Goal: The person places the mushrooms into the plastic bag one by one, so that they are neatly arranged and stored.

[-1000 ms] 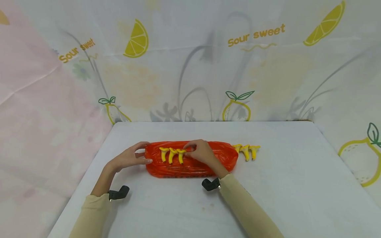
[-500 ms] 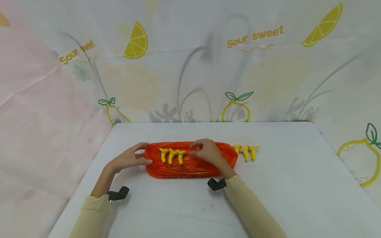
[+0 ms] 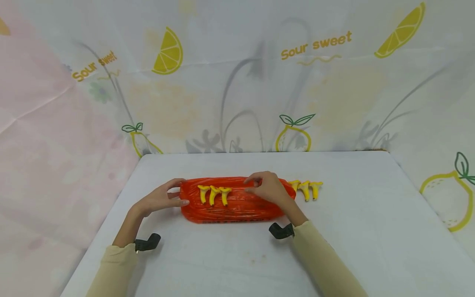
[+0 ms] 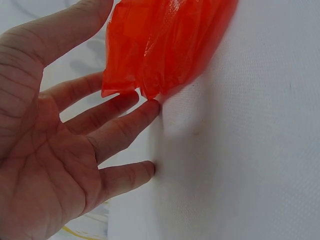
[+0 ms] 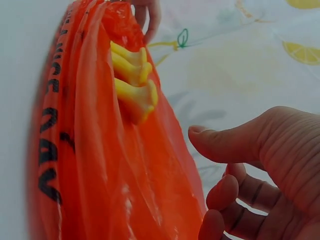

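Note:
A red plastic bag point(image 3: 208, 215) with black print lies flat and long across the white table. Three small yellow mushroom-shaped pieces point(image 3: 224, 195), dark at the stem tips, sit in a row on its left half. My left hand point(image 3: 158, 199) is at the bag's left end; in the left wrist view its extended fingertips touch the bag's edge point(image 4: 150, 65). Over the right half is my right hand point(image 3: 270, 189), thumb and fingers apart and loosely bent, holding nothing. The right wrist view shows that hand beside the bag, with the yellow pieces farther off.
Three more yellow mushroom-shaped pieces point(image 3: 305, 190) lie at the bag's right end, the nearest partly hidden by it. A white table point(image 3: 356, 231) spreads around the bag. Behind stands a cloth backdrop point(image 3: 237, 74) with lemon prints.
My right hand has moved right, away from the rightmost yellow piece on the bag, which stays in the row. The left hand and the bag keep their places.

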### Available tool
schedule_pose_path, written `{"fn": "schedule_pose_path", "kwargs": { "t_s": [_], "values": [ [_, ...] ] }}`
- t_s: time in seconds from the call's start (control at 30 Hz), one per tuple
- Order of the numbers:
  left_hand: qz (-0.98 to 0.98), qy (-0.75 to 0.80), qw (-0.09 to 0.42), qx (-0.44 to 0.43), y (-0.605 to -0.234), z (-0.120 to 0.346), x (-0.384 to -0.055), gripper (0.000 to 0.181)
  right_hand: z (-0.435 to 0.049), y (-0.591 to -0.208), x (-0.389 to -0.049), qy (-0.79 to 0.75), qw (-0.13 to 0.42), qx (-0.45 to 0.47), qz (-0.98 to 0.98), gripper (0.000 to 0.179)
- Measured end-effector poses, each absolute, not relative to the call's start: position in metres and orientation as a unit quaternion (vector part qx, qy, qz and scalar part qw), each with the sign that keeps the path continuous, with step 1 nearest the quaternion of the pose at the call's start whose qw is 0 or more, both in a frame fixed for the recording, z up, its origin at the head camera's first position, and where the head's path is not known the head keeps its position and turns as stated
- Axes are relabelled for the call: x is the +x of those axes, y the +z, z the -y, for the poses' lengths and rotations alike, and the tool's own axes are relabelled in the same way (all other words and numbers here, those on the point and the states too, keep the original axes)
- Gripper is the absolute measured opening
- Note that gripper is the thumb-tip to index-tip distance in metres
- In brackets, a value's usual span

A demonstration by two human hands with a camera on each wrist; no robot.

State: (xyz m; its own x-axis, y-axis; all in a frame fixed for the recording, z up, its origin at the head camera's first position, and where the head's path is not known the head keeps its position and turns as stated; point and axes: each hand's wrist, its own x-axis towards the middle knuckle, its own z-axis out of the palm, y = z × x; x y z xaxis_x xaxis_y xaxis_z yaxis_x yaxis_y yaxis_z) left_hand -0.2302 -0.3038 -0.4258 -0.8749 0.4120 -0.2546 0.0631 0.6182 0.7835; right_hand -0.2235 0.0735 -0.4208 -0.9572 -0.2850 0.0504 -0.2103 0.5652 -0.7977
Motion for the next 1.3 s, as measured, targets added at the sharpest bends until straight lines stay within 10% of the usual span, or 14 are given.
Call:
{"fn": "schedule_pose_path", "kwargs": {
  "t_s": [1.3],
  "values": [
    [-0.874,0.415,0.21,0.138,-0.426,0.304,-0.231,0.081,-0.162,-0.396,-0.202,-0.435,-0.017,-0.071,-0.897,0.02]
  ]
}}
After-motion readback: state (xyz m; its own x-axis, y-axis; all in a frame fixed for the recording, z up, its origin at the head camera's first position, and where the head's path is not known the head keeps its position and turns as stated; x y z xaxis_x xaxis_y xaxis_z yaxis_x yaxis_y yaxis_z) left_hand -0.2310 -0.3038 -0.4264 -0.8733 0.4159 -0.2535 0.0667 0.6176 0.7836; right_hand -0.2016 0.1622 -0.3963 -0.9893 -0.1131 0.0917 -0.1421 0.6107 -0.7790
